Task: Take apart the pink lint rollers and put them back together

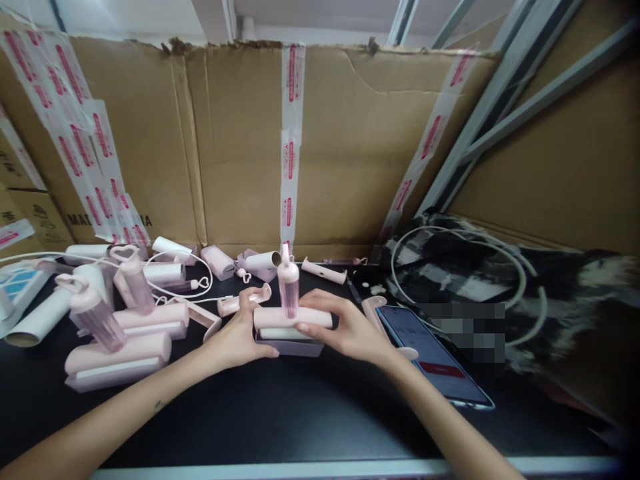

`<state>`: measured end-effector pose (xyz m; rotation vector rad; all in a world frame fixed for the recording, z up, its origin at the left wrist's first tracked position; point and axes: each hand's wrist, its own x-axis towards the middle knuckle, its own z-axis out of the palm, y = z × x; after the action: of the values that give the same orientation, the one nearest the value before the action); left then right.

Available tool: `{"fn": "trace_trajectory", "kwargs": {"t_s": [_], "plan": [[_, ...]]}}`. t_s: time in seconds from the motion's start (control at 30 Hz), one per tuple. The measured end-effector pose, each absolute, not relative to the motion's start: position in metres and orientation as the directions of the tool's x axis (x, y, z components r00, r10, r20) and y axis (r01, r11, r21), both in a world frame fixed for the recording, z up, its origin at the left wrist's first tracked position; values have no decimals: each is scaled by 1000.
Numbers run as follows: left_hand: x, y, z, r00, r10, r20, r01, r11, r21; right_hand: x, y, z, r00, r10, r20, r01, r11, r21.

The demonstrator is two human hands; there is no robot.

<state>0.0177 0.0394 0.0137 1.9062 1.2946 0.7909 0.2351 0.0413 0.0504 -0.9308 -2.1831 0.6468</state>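
A pink lint roller (pixel 273 319) stands in front of me with its see-through handle (pixel 289 287) pointing up. A white strip shows below its pink cover, above a lilac lower part (pixel 290 347). My left hand (pixel 239 337) grips the left end, thumb low at the front and fingers behind. On the right end, my right hand (pixel 345 327) is closed with its thumb against the front and fingers over the top. Two similar lint rollers, a near one (pixel 117 360) and a farther one (pixel 150 320), stand at the left.
A phone (pixel 435 353) lies right of my right hand, partly over a pale pink piece. White tubes (pixel 37 320) and loose pink parts (pixel 325 271) lie along the back. A white cable (pixel 400 267) loops over dark patterned fabric. Cardboard (pixel 240 147) walls the black table (pixel 240 420).
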Motion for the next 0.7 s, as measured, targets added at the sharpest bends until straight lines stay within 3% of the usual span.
{"fn": "trace_trajectory", "kwargs": {"t_s": [0.2, 0.43, 0.6, 0.7], "plan": [[13, 50, 3, 290, 951, 106, 506, -247, 826, 231, 45, 44, -454, 825, 338, 449, 539, -713], [16, 46, 9, 319, 944, 90, 547, -261, 796, 237, 43, 49, -460, 835, 303, 550, 535, -641], [16, 43, 12, 373, 927, 43, 566, -264, 781, 237, 41, 49, -532, 798, 284, 529, 575, -624], [13, 43, 11, 381, 918, 108, 575, -327, 750, 237, 42, 49, -565, 771, 294, 520, 609, -599]]}}
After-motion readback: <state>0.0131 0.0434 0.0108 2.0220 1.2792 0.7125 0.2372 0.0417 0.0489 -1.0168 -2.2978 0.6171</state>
